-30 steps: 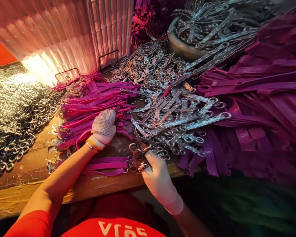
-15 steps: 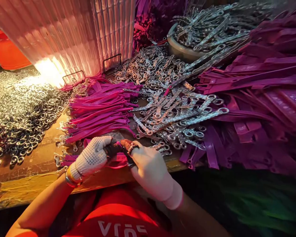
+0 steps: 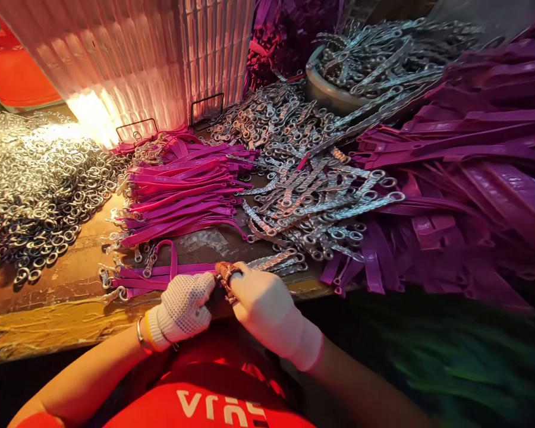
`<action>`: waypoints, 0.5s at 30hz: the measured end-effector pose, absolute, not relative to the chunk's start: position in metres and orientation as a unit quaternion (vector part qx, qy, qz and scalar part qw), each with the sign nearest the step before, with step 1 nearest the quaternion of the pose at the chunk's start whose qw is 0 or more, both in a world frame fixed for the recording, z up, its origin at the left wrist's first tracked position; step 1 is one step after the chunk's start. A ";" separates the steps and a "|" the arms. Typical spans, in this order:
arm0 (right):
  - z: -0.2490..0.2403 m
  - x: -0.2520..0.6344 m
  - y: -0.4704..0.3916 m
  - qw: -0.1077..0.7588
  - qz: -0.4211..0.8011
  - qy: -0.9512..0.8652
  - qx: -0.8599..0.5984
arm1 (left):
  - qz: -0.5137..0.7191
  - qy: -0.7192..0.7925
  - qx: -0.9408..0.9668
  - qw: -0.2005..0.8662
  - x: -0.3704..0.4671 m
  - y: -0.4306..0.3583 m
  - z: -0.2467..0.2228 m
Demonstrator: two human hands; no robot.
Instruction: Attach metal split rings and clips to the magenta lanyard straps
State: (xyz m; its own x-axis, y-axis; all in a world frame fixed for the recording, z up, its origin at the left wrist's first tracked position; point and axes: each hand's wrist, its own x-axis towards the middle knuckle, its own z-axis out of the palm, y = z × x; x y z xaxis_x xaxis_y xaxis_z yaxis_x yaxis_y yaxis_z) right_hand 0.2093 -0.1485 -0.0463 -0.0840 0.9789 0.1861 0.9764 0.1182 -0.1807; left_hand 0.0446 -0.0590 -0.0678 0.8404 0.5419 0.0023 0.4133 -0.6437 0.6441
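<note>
My left hand [image 3: 185, 309], in a white dotted work glove, is closed low over the table's front edge. A magenta strap [image 3: 173, 258] loops up from behind it, and a short silver chain [image 3: 150, 260] hangs from the strap's far end. My right hand [image 3: 270, 312], in a plain white glove with dark reddish wrapping on its fingertips, pinches close against the left fingers. The strap's near end is hidden between the hands. Behind them lie a few magenta straps [image 3: 147, 280] with metal ends and several flat braided silver chain pieces [image 3: 279, 260].
A pile of magenta straps [image 3: 182, 196] lies ahead. Loose metal rings [image 3: 49, 214] heap at left, linked chain pieces [image 3: 303, 202] at centre right. A bowl [image 3: 327, 95] of chains stands behind; purple straps [image 3: 481, 178] fill the right. A ridged translucent panel [image 3: 129, 65] stands at the back.
Both hands have drawn down slightly toward my body, and the left has turned and moved right. The looped strap and its chain now show above the left hand.
</note>
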 end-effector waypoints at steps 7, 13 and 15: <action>-0.033 0.217 -0.140 0.156 0.118 -0.712 -0.674 | 0.164 0.268 0.820 0.479 0.049 -0.043 -0.052; -0.016 0.211 -0.117 -0.053 0.173 -0.683 -0.708 | 0.129 0.301 0.893 0.308 0.041 -0.053 -0.065; -0.019 0.208 -0.117 -0.057 0.144 -0.711 -0.686 | 0.144 0.301 0.901 0.275 0.038 -0.055 -0.070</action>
State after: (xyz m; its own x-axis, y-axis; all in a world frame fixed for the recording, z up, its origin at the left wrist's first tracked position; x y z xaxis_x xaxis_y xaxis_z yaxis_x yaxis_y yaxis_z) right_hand 0.2083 -0.1174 -0.0187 -0.0513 0.9593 -0.2776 0.9918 0.0165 -0.1264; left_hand 0.0383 -0.0551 -0.0699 0.7767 0.6227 0.0946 0.4637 -0.6670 0.5832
